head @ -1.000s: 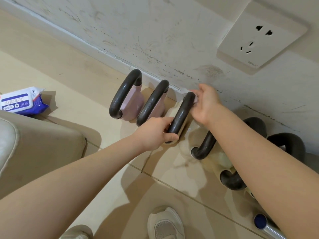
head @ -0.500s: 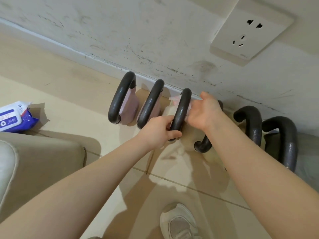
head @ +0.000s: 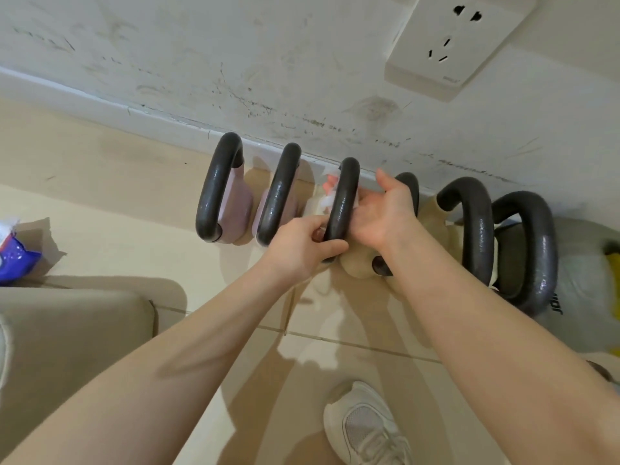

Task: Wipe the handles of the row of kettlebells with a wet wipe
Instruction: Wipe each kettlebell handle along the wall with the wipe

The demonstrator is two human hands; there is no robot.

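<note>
Several kettlebells with black handles stand in a row along the wall. My left hand (head: 303, 248) grips the near end of the third handle (head: 344, 199). My right hand (head: 382, 213) reaches under that handle from the right, fingers wrapped around it with a white wet wipe (head: 327, 199) showing on the handle's left side. Two pink kettlebells, first (head: 218, 189) and second (head: 280, 193), stand to the left. The fourth handle (head: 407, 186) is mostly hidden behind my right hand. Two larger handles (head: 476, 223) (head: 533, 250) stand at the right.
A blue wet-wipe pack (head: 13, 250) lies on the floor at the far left. A beige cushion (head: 67, 330) sits at the lower left. My white shoe (head: 365, 427) is on the tiles below. A wall socket (head: 449, 41) is above.
My right hand with the wipe has slid from the far top of the third handle down toward its middle. The view has shifted right, showing more of the big kettlebells.
</note>
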